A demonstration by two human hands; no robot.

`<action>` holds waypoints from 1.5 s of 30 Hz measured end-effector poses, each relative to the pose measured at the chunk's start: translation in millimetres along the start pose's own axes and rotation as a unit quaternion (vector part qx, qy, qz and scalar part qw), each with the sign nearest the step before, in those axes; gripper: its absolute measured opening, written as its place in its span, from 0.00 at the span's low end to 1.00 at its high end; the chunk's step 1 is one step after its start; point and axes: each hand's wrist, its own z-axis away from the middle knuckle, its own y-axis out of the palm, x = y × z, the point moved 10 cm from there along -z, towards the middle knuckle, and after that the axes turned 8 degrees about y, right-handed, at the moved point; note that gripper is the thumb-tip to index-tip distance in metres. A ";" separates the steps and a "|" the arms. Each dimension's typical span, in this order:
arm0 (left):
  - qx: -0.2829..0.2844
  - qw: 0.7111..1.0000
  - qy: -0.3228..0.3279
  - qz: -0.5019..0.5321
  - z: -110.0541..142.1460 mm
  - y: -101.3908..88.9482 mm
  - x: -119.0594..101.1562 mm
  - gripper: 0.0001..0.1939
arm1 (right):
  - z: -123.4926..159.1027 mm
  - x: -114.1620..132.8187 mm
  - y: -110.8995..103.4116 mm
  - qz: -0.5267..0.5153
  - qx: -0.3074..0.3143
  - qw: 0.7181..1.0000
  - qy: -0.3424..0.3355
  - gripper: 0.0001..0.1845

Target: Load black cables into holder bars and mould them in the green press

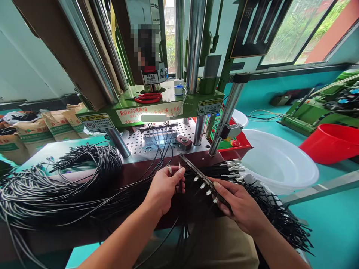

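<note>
My left hand (167,186) is closed on a pair of thin black cables with small metal connectors, one connector (169,169) showing above the fingers. My right hand (238,200) grips the near end of a dark metal bar (206,179), which slants up and away to the left. Several silver connectors stick out along the bar's lower side. The left fingertips are just left of the bar, apart from it. Beyond both hands, a metal mould (159,139) sits on the perforated press bed (131,142), with black cables running out toward me.
A large coil of black cables (92,160) lies to the left, and bundled cables with metal ends (235,168) to the right. The press posts (120,142) and upper plate (168,108) frame the mould; red-handled pliers (148,98) rest on top. A white tub (280,160) stands right.
</note>
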 end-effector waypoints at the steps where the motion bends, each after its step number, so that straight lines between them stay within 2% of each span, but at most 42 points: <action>1: 0.014 1.000 -0.017 -0.001 0.6 2.0 3.4 0.13 | 0.0 -0.4 0.7 0.001 0.002 1.000 0.003 0.23; 4: 0.035 0.998 -0.048 -0.027 0.2 5.7 11.5 0.10 | 0.8 -0.2 2.1 0.003 0.006 1.000 0.003 0.21; 14: 0.073 0.989 -0.075 -0.103 -2.0 11.9 17.7 0.09 | 3.2 6.2 6.7 0.020 0.025 0.999 -0.016 0.23; 27: 0.091 0.990 -0.072 -0.085 -10.1 13.7 21.5 0.07 | 2.9 5.0 8.6 0.054 0.040 0.997 -0.023 0.24; 32: 0.100 0.991 -0.072 -0.054 -7.9 13.5 21.3 0.10 | 0.8 5.2 5.4 0.009 0.029 0.999 -0.011 0.24; 34: 0.091 0.994 -0.061 -0.024 -3.5 9.4 16.8 0.12 | -0.2 2.9 2.3 -0.013 0.025 1.000 -0.002 0.25; 39: 0.018 1.000 -0.021 0.009 5.9 -12.0 7.6 0.13 | -2.4 -2.2 -3.1 -0.032 0.024 0.999 0.007 0.26; 42: -0.002 1.000 -0.022 0.005 6.7 -15.0 10.2 0.13 | -2.7 -2.7 -1.3 -0.025 0.032 0.999 0.011 0.25; 45: -0.007 0.999 -0.012 -0.049 2.9 -13.5 9.3 0.13 | -2.0 -2.6 1.7 -0.016 0.045 0.999 0.016 0.23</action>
